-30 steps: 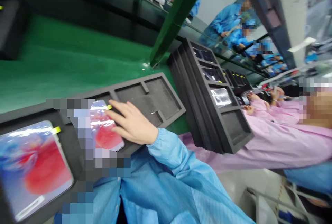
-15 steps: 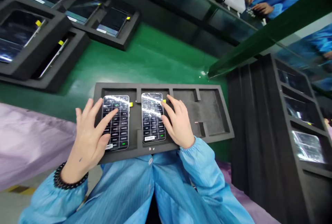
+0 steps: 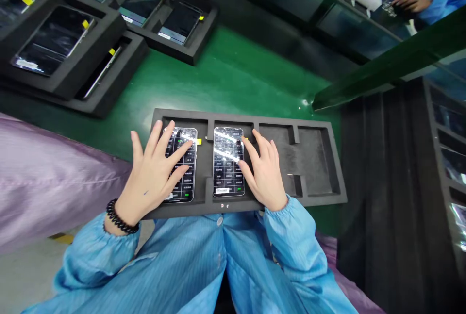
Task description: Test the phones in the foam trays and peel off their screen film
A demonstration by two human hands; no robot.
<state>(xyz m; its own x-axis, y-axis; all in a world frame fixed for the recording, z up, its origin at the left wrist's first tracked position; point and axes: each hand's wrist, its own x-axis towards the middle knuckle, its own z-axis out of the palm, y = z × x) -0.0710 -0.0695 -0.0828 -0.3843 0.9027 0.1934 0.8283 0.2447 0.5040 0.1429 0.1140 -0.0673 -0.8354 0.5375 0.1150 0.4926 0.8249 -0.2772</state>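
While your left hand lies spread flat over the left phone, it hides much of that screen; your right hand, fingers also apart, touches the right phone's edge. Both phones sit in the near foam tray on the green table. Screen text is too small to read. Far trays are cut off at left.

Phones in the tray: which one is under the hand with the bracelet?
The left phone. The left hand, with a bead bracelet, covers it; the right phone shows fully.
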